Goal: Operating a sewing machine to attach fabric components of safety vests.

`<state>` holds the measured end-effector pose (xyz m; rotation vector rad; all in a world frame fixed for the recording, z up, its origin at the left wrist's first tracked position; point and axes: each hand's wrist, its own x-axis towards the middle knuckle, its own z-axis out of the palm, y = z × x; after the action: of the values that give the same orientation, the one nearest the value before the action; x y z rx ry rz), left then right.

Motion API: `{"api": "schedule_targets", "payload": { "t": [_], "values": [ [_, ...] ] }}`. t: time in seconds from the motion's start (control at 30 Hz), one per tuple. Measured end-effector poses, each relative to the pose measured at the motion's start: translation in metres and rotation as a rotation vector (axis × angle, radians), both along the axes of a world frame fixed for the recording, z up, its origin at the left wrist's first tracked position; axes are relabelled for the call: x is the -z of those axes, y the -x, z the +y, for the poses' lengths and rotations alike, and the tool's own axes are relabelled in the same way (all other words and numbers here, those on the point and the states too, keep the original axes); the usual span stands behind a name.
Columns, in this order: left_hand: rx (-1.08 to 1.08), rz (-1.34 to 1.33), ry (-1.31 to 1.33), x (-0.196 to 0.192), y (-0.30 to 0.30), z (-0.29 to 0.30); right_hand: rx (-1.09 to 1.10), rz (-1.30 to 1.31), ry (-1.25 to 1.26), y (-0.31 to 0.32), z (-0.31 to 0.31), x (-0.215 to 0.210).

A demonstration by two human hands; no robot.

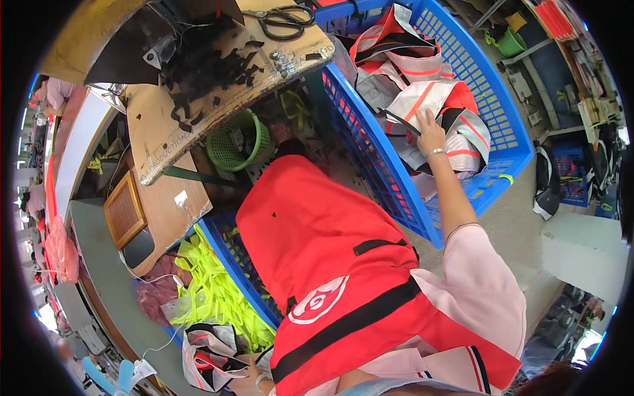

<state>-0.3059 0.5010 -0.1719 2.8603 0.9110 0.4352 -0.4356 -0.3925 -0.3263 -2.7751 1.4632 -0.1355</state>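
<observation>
A: Your right hand point(429, 132) is out at about one o'clock, fingers spread flat on the fabric pieces point(422, 99) heaped in the big blue crate point(508, 142). It presses on them; nothing is pinched.

B: And your left hand point(254, 381)?

A: It sits down at six o'clock, at the lower edge, mostly hidden behind the red garment point(317, 244) draped over your lap. I cannot tell whether it is open or closed, though it lies touching a folded grey-and-red piece point(208, 356).

B: How do those pieces in the crate look to handle?

A: Soft, light and limp, I judge. They are thin cut panels in grey, red and black with orange stripes, lying crumpled over one another. They look smooth, perhaps a little slippery, and several could come up together.

B: So where should you take hold?

A: Pinch one edge or corner of the topmost panel, just beside your fingertips, rather than scooping into the heap. A free edge separates a single layer more cleanly.

B: Anything near you worth knowing?

A: A smaller blue crate point(228, 254) of neon-yellow straps point(214, 290) sits at seven o'clock, a green basket point(239, 142) at eleven, and scissors point(285, 20) lie on the worktop point(178, 125) at twelve.
</observation>
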Motion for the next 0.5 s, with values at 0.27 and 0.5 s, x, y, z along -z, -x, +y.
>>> {"api": "schedule_targets", "payload": {
  "t": [0.27,0.5],
  "values": [
    [0.015,-0.120,0.235,-0.007,-0.021,-0.039,0.073,0.504,-0.503,0.012,0.052,0.004],
    [0.021,-0.200,0.417,-0.022,-0.040,-0.066,0.090,0.047,-0.538,0.040,0.062,0.011]
  ]
}}
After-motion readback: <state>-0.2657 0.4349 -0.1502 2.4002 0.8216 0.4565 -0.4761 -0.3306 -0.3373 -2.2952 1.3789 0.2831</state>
